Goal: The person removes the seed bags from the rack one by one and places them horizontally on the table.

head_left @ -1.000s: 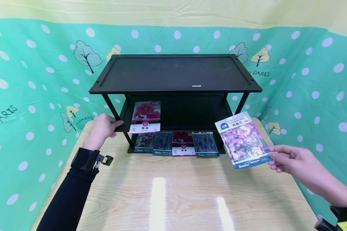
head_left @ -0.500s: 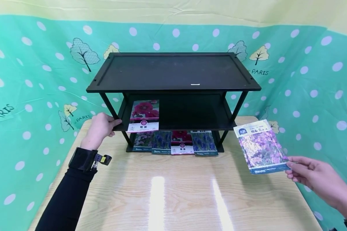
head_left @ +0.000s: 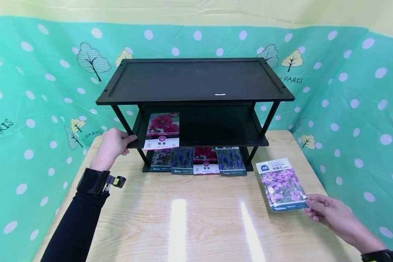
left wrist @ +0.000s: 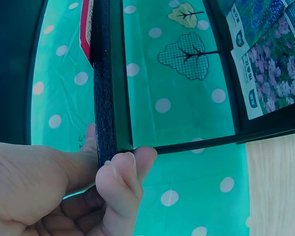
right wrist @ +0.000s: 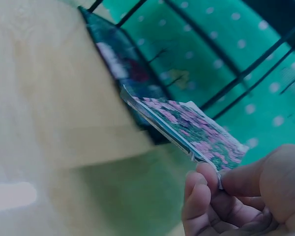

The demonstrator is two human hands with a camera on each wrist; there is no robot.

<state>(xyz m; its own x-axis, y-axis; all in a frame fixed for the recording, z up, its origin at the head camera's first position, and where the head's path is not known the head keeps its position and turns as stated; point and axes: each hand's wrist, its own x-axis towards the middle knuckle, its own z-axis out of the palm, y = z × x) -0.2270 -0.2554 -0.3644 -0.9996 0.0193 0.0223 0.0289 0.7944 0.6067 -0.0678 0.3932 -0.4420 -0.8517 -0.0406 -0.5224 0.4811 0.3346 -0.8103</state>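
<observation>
My left hand (head_left: 112,145) grips the front left corner of the middle board of a black three-tier shelf (head_left: 196,82), thumb on top and fingers below, as the left wrist view shows. Between thumb and fingers, my right hand (head_left: 330,218) pinches the lower right corner of a seed packet with pink-purple flowers (head_left: 283,185). This packet is tilted over the table, right of the shelf; its edge in the right wrist view looks thick and layered. On the middle board, at the left, lies a red-flower seed packet (head_left: 162,129), its lower edge at the board's front.
Several seed packets lie in a row on the bottom board, among them a blue-flower packet (head_left: 230,162) and another red one (head_left: 205,162). A small white strip (head_left: 220,94) is on the top board. A polka-dot cloth (head_left: 347,109) encloses the wooden table (head_left: 213,218).
The right hand carried the pink-purple packet right, away from the shelf, then down and slightly back left toward the table. The left hand kept its grip on the shelf corner.
</observation>
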